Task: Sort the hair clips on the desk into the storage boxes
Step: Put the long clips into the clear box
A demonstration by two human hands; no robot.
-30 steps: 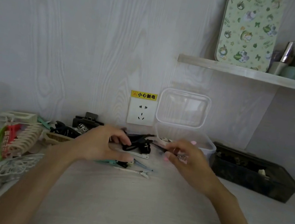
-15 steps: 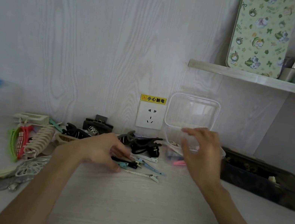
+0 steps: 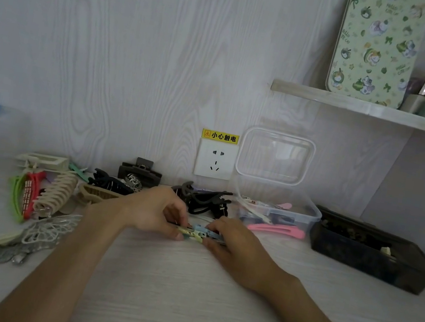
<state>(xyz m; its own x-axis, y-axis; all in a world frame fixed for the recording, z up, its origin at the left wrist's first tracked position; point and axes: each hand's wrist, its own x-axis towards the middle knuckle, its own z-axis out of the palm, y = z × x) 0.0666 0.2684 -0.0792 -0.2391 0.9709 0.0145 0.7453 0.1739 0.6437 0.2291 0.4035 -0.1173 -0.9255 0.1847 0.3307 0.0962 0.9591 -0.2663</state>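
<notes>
Slim pastel blue and yellow hair clips (image 3: 197, 232), held between both hands

The pale wood-grain desk (image 3: 180, 303) carries a heap of hair clips (image 3: 49, 194) at left, black clips (image 3: 207, 202) by the wall, a clear box (image 3: 276, 213) and a dark box (image 3: 371, 250) at right.

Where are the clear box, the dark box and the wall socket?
clear box (image 3: 309, 216): head view, right wall.
dark box (image 3: 374, 266): head view, front wall.
wall socket (image 3: 216, 159): head view, plate centre.
</notes>
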